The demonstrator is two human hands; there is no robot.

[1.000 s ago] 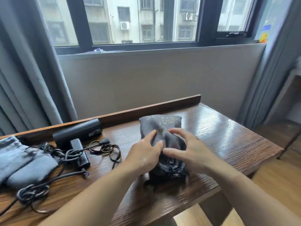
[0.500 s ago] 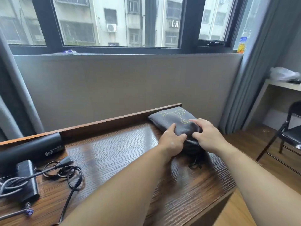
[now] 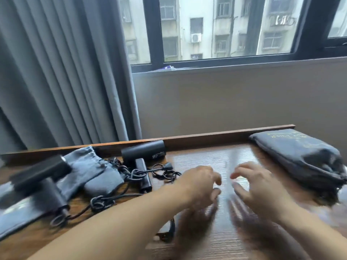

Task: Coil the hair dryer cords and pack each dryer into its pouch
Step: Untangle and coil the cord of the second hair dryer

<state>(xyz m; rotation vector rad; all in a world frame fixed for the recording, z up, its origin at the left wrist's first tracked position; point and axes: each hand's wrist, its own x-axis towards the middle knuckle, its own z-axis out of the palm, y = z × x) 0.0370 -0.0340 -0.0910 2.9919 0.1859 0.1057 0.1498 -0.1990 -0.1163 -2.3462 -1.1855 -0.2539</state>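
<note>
A filled dark grey pouch [image 3: 302, 156] with gold print lies at the table's back right, its drawstring end toward me. My left hand [image 3: 199, 182] and my right hand [image 3: 257, 184] hover over the middle of the table, fingers apart, holding nothing. One black hair dryer [image 3: 143, 153] lies by the back rail, its loose cord [image 3: 165, 172] spread just left of my left hand. A second black dryer [image 3: 40, 177] lies at the left on grey pouches [image 3: 88, 166], its cord [image 3: 99, 200] partly knotted near the front.
The wooden table [image 3: 216, 158] has a raised rail along its back edge. A grey curtain [image 3: 65, 72] hangs behind the left side, and a window with a wall below it faces me. A small dark object [image 3: 166, 235] shows under my left forearm.
Both hands have let go of the filled pouch, which stays at the back right, and pulled back toward the table's middle. The view has swung left, bringing both dryers and the empty pouches in.
</note>
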